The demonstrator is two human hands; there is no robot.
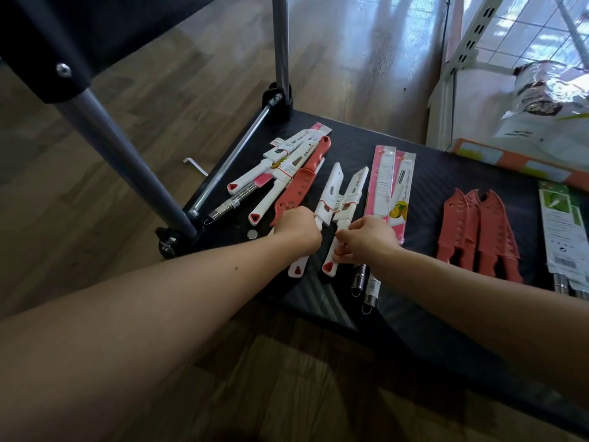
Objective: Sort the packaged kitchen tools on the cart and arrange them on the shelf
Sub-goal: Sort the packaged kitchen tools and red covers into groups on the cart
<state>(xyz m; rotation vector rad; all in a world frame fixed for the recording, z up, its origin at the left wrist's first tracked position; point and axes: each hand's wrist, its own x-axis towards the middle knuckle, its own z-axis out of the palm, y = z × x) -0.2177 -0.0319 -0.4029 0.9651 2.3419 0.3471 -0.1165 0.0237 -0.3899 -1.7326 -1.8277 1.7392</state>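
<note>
hands at frame centre each grip one of two white sheathed knives: left hand (298, 226) fisted on one (328, 199), right hand (366, 239) pinching the other (345, 212), on the black cart (446, 173).

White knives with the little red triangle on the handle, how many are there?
4 that I can see: two in the far-left pile and two under the hands, handle ends at and. More may be hidden in the pile.
</note>
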